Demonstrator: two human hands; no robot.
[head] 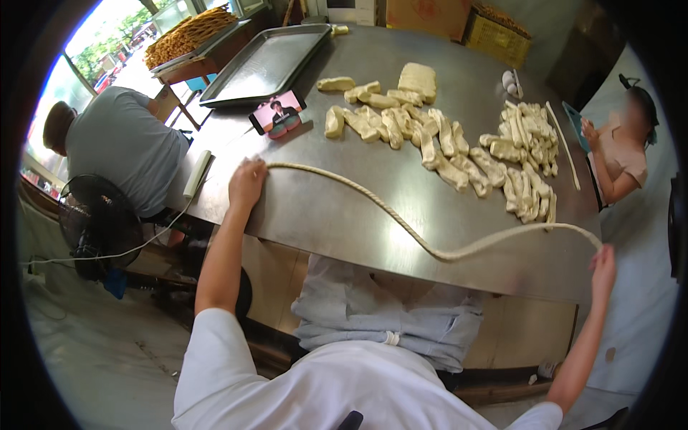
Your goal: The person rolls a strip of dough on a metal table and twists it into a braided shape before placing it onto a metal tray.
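Observation:
A long twisted rope of dough (384, 207) stretches in a wave across the metal table (333, 226). Its left end is in my left hand (248, 180), near the table's front left. My right hand (603, 263) grips the other end at the table's right edge, the rope arching up to it. Beyond the rope lie many short dough pieces (392, 126), a thick dough slab (417, 81) and a pile of thinner dough strips (529, 131). One thin dough strip (563, 145) lies apart at the right.
A phone (277, 113) leans on a stand beside a large metal tray (269, 64). A power strip (197, 173) with a cord lies at the left edge. One person bends at the left near a fan (99, 220); another stands at the right. Fried twists (191, 35) fill a tray behind.

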